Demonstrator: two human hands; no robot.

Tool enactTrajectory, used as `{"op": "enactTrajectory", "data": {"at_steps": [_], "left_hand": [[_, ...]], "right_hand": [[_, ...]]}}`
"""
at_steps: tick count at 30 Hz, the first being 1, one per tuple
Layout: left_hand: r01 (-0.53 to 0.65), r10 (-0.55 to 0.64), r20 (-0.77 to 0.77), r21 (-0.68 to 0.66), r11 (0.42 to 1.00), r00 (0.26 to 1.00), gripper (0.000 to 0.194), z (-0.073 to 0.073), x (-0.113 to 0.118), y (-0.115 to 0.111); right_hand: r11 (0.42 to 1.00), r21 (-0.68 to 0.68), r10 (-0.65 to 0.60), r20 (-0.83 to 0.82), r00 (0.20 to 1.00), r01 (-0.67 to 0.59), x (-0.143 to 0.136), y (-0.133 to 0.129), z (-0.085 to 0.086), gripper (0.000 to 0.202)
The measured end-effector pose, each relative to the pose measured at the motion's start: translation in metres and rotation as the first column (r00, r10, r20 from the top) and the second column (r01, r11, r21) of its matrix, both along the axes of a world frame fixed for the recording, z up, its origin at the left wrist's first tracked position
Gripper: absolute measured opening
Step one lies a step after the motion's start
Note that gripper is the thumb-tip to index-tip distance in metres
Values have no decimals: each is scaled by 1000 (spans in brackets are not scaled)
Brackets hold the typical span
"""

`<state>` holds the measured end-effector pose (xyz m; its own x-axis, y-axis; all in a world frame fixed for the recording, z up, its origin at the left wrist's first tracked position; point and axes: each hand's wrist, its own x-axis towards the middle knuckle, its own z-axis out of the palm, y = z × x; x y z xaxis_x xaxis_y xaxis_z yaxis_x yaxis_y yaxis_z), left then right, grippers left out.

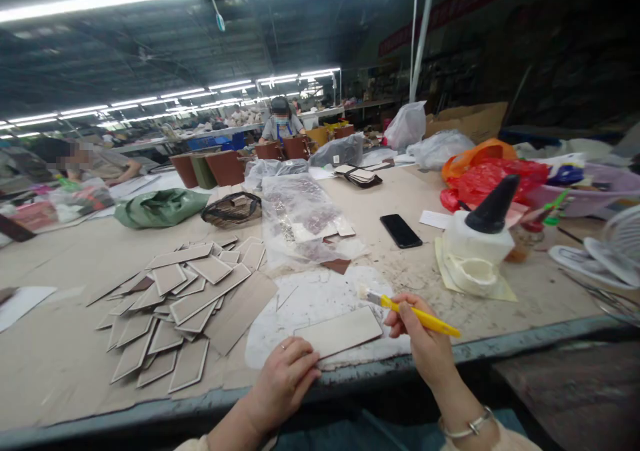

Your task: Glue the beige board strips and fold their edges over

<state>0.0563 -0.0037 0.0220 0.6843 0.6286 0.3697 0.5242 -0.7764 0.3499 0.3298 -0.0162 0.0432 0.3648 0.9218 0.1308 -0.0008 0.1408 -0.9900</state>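
Right hand holds brush near pot, contents unclear.

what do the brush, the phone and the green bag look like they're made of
Brush: handle likely glossy plastic, going by its even, bright yellow; pale bristles, fibre type unclear.

Phone: probably glass on the face, which is flat, black and smooth.

Green bag: perhaps thin plastic or coated cloth, with a soft sheen and loose folds; I can't tell which.

Here's the yellow-handled brush, lower right of centre, tilted with its pale bristles pointing left! Below and left lies the pale rectangular panel, flat, slanting up to the right.
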Motion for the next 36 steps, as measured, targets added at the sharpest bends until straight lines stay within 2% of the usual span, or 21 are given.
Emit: {"op": "enactTrajectory", "data": {"at_steps": [4, 7, 12, 17, 27, 36], "left_hand": [[-34, 36, 43, -49, 998, 998, 22, 0, -25, -1], [-23, 26, 64, -41, 999, 998, 25, -4, -37, 1], [35, -33, 63, -24, 999, 997, 26, -14, -39, 5], [26, -23, 74, -40, 999, 997, 26, -21, -38, 5], [-1, 4, 56, -47, 999, 998, 29, -19, -36, 2], [-18, 19, 14, -35, 999, 1000, 26, -16, -34, 3]], "right_hand": [[979, -107, 169, -65, 983, -176, -19, -1, -8, 38], [954, -187, 229, -51, 972, -235, -37, 0, -13, 39], [928, -249, 271, -57, 961, -277, -61, 3, -14, 40], [904, -285, 317, -56, 947, -319, -77, 8, -15, 42], [885, -312, 380, 59, 923, -345, -91, 16, -20, 40], [925, -266, 347, 305, 887, -270, -78, 17, -16, 32]]}}
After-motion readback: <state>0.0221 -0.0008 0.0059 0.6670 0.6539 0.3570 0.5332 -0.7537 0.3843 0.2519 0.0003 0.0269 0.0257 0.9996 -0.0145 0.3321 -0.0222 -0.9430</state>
